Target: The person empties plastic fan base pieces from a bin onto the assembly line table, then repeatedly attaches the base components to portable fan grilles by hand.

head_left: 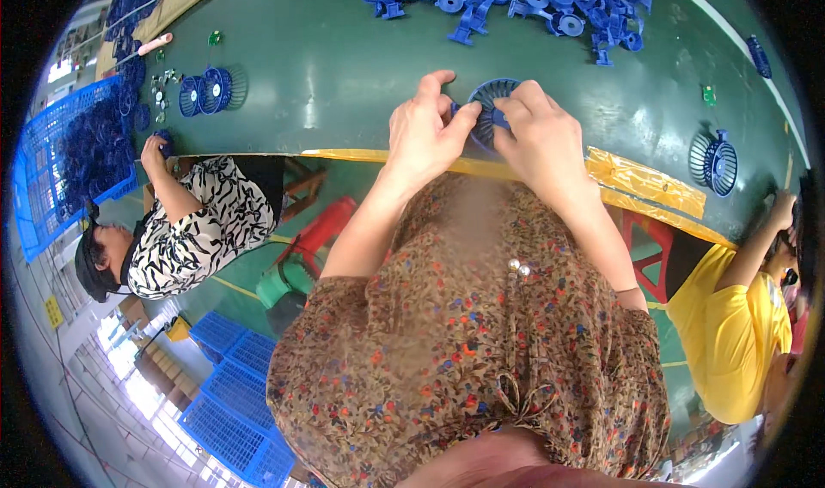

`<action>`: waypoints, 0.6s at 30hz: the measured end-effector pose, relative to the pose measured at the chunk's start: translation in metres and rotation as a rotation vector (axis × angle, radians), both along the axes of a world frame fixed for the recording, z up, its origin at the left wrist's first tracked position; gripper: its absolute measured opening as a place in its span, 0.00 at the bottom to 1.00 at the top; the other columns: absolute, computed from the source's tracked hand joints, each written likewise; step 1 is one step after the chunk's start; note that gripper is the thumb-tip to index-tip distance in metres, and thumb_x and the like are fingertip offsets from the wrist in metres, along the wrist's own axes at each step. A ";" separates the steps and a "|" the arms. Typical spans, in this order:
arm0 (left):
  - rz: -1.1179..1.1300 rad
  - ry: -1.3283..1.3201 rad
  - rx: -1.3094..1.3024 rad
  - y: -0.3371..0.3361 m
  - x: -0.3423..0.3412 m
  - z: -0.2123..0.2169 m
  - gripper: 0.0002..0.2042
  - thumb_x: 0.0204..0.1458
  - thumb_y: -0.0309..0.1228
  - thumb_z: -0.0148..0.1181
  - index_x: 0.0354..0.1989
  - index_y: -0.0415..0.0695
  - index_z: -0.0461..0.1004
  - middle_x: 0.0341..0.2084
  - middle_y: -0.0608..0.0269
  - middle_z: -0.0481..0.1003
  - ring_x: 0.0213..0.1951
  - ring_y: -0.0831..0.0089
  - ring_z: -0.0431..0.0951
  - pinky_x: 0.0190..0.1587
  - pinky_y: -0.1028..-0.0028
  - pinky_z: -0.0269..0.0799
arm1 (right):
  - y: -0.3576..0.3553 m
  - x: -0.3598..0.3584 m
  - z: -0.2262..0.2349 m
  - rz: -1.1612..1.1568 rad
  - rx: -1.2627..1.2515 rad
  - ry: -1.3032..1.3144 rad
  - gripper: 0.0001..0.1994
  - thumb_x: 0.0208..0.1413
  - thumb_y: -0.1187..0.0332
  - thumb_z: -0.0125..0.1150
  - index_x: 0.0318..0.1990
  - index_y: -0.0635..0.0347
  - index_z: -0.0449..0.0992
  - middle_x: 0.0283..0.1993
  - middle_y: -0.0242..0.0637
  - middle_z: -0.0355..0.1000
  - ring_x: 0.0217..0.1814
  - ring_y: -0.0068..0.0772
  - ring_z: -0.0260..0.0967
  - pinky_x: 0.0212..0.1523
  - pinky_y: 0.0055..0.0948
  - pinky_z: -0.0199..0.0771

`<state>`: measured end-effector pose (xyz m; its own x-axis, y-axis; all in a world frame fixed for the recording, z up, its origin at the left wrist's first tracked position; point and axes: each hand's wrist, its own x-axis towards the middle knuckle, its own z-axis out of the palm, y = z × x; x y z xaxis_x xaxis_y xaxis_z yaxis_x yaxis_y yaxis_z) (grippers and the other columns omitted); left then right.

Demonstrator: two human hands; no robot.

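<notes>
Near the table's front edge, a round blue plastic fan cage [486, 98] with thin radial ribs stands tilted between my hands. My left hand [427, 131] is closed at its left side, with the thumb pressed on the rim. Across the right part of the cage, my right hand [543, 140] has its fingers closed around a small blue piece at the cage's middle. Whether that piece is separate or part of the cage, I cannot tell. My right fingers hide much of the cage's right side.
Beyond my hands, a heap of blue plastic brackets [550, 3] lies on the green table [344, 76]. More blue cages [206, 91] stand at the left, another cage [720, 163] at the right. Yellow tape [644, 183] covers the front edge. Co-workers sit on both sides.
</notes>
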<state>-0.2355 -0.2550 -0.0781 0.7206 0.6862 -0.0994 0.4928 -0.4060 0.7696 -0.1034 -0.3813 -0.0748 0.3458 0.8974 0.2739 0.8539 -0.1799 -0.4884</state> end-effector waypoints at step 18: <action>0.269 -0.343 -0.185 0.082 -0.050 -0.001 0.16 0.66 0.34 0.58 0.57 0.40 0.75 0.43 0.61 0.83 0.41 0.80 0.77 0.43 0.78 0.73 | -0.008 -0.011 0.021 -0.017 -0.099 -0.011 0.20 0.54 0.62 0.69 0.49 0.67 0.76 0.51 0.44 0.71 0.50 0.45 0.74 0.45 0.39 0.80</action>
